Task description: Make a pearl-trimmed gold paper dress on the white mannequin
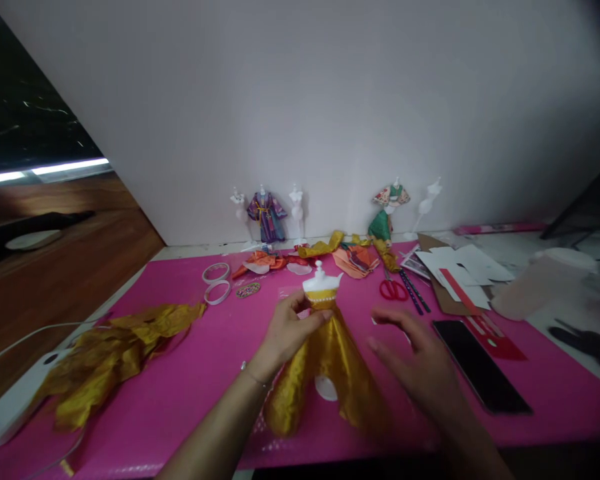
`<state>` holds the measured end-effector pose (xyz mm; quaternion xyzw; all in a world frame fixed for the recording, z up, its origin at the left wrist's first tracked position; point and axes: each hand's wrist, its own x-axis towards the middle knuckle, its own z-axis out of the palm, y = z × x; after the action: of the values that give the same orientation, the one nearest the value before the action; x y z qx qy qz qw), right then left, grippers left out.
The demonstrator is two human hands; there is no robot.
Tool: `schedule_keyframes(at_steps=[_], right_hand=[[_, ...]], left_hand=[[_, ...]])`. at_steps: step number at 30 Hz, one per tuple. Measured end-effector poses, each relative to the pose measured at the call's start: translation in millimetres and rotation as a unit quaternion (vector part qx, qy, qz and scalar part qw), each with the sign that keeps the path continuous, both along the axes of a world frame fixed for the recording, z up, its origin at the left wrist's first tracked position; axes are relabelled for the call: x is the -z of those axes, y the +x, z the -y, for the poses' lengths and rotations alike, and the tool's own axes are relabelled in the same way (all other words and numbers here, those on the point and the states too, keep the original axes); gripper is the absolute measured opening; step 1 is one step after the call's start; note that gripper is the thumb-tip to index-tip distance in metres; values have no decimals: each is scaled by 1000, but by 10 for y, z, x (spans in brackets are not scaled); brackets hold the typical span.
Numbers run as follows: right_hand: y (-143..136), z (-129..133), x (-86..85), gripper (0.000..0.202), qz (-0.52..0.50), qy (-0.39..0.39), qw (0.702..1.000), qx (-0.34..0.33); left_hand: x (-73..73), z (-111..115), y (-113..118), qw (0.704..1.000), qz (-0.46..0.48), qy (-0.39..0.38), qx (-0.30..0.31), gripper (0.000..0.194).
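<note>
A small white doll mannequin (319, 283) wears a strapless gold dress (341, 343) with a pearl-like trim at the waist. It stands upright at the front middle of the table, its skirt parted low down over a white round base (326, 388). My left hand (294, 327) is closed round the waist from the left, thumb across the front. To the right of the dress, my right hand (416, 353) hovers apart from it, fingers spread and slightly blurred, with nothing visible in them.
Crumpled gold fabric (125, 353) lies at left near a white power strip (23, 393). Tape rolls (217, 292), orange scraps (355, 261) and red-handled scissors (393, 290) lie behind the dress. A black phone (481, 365) is at right. Along the wall stand several mannequins, one in a purple robe (267, 217).
</note>
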<state>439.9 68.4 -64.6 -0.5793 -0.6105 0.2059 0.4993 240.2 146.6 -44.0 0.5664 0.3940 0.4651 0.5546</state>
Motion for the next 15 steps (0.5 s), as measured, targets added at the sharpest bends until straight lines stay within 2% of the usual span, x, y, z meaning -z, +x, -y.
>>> schedule_keyframes(at_steps=[3, 5, 8, 11, 13, 15], right_hand=[[54, 266, 312, 12, -139, 62, 984, 95], [35, 431, 564, 6, -245, 75, 960, 115], [-91, 553, 850, 11, -308, -13, 945, 112], [-279, 490, 920, 23, -314, -110, 938, 99], [-377, 388, 880, 31, -295, -142, 941, 87], [-428, 288, 828, 28, -276, -156, 944, 87]], left_hand=[[-16, -66, -16, 998, 28, -11, -52, 28], [-56, -115, -30, 996, 45, -12, -82, 30], [-123, -170, -32, 992, 65, -8, -107, 35], [-159, -182, 12, 992, 67, 2, -111, 37], [-161, -172, 55, 992, 63, 13, -110, 35], [-153, -161, 89, 992, 57, 25, -106, 34]])
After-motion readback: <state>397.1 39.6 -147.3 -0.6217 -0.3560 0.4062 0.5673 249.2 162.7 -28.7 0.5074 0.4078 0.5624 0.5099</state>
